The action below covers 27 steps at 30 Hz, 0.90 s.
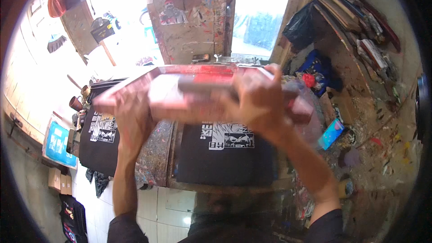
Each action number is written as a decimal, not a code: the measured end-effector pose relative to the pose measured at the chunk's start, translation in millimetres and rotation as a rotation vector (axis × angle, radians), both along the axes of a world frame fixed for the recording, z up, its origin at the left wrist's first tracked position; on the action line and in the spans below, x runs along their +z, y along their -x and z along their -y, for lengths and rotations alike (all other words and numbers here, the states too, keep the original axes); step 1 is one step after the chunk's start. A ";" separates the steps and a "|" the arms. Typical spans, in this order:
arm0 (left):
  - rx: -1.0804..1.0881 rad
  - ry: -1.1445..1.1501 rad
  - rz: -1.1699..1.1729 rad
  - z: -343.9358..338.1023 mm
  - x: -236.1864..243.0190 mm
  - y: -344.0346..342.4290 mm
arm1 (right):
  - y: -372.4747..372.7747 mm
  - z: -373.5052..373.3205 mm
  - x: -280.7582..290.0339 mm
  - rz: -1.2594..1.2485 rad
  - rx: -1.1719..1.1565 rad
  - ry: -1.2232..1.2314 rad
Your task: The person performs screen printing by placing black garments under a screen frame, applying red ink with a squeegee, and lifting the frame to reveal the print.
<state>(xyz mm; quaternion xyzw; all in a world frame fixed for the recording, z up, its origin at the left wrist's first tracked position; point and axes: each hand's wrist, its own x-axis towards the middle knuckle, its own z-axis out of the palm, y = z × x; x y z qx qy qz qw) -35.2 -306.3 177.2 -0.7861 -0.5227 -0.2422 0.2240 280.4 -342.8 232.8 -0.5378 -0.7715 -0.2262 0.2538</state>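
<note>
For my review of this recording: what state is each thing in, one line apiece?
Red-stained frame: raised over the near black cloth, motion-blurred
Left hand: gripping the frame's left part
Right hand: at its right part, blurred, grip unclear
Near black cloth: flat, white print partly covered
Left black cloth: flat, white-printed
Black bag: hanging

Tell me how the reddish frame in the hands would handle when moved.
The reddish frame is probably stiff: its long front side shows no sag, though blurred. Being wide, it would likely tip if only the left hand held its left end.
</note>
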 end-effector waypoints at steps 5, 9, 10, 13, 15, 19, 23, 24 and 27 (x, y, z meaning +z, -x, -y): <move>-0.293 0.232 0.046 69.5 -106.6 5.8 | 4.7 33.1 -110.5 0.007 -0.002 0.434; -0.269 0.491 0.179 90.7 -153.0 19.1 | -1.8 33.5 -149.6 -0.072 0.116 0.611; -0.278 0.513 0.188 90.9 -163.7 21.9 | 0.2 40.7 -160.3 -0.069 0.104 0.633; -0.210 0.570 0.202 85.6 -167.2 24.7 | 13.9 63.2 -193.5 0.049 0.119 0.420; -0.211 0.602 0.200 83.6 -165.5 26.9 | 9.7 36.2 -210.7 0.107 0.126 0.275; -0.225 0.614 0.151 77.1 -168.2 30.4 | -9.1 -91.2 -230.0 0.158 0.020 0.043; -0.230 0.583 0.168 75.8 -169.0 16.2 | -57.4 -183.7 -238.4 0.102 -0.034 0.076; -0.272 0.589 0.179 72.8 -169.2 14.0 | -56.0 -188.5 -242.7 0.079 -0.054 0.060; -0.183 0.546 0.253 74.1 -189.8 29.4 | -34.8 -189.9 -233.0 0.004 0.055 0.193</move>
